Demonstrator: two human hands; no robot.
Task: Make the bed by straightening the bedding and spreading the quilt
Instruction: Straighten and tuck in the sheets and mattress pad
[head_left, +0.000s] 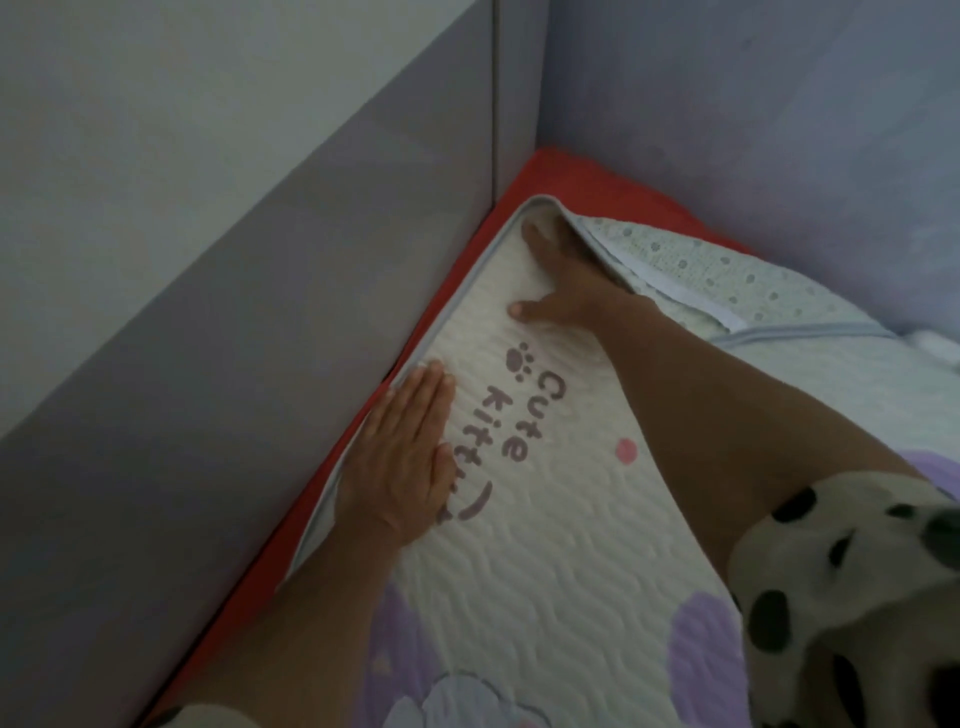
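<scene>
A grey panel (260, 260) took up the whole left side, running from near to far, where it met a lilac wall (753, 130) that closed off the far right. A red sheet (587, 182) showed as a narrow strip along the foot of both, widest in the far corner.

On top of the sheet lay the quilt (545, 545), cream and stitched in wavy lines. It filled the near and right part of the bed, with its piped left edge just beside the panel and its far corner close to the corner of the room. Purple and pale shapes were printed on its near part. At the far right, a flap (701, 270) of the quilt was folded back over itself, showing a pale underside dotted in grey.

A spotted sleeve (841, 597) sat at the near right, and a bare forearm reached from it to the far corner. There the right hand (561, 280) lay flat on the quilt, fingers stretched out straight and thumb spread wide to the left. Its far side was tucked under the flap's edge.

The left hand (400, 452) pressed palm down on the quilt's left edge, fingers straight and held together.

Between the hands ran purple-brown lettering (514, 415), with a paw print (519, 358) at its far end and a pink dot (626, 451) to its right.
</scene>
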